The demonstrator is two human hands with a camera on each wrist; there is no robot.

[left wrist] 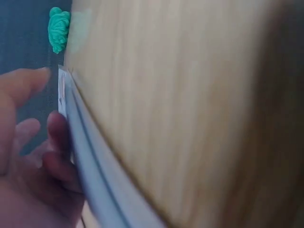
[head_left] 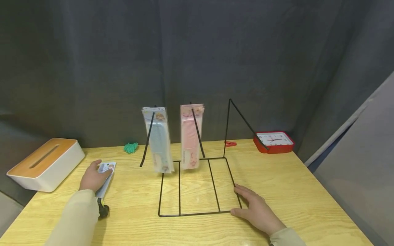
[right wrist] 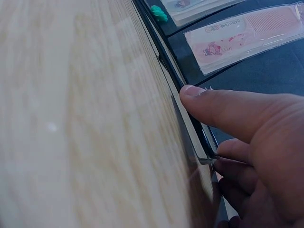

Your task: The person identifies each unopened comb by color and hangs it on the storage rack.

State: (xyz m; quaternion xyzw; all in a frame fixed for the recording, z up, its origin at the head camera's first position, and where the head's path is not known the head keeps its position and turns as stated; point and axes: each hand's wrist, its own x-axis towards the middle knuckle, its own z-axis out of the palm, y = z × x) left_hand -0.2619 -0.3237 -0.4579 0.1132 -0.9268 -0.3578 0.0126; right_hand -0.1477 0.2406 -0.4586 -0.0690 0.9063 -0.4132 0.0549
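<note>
At the table's left my left hand (head_left: pixel 94 176) holds a flat pack of light-coloured packaged combs (head_left: pixel 106 181), thumb over its printed top end. In the left wrist view the pack (left wrist: pixel 90 147) shows edge-on, fanned into layers, with curled fingers (left wrist: pixel 58 130) against it. My right hand (head_left: pixel 257 208) grips the front right base corner of a black wire display rack (head_left: pixel 200 214), its thumb (right wrist: pixel 204 99) on the front wire. Blue packaged combs (head_left: pixel 158 140) hang on the rack's left hook and pink packaged combs (head_left: pixel 191 136) on the middle one. The right hook carries nothing.
A white tissue box (head_left: pixel 58 167) with a wooden lid stands at the left edge. Along the back lie a green tangled bundle (head_left: pixel 130 147), a red clip (head_left: pixel 231 144) and a red-framed clock (head_left: pixel 274 141). Dark curtains (head_left: pixel 197 68) close off the back.
</note>
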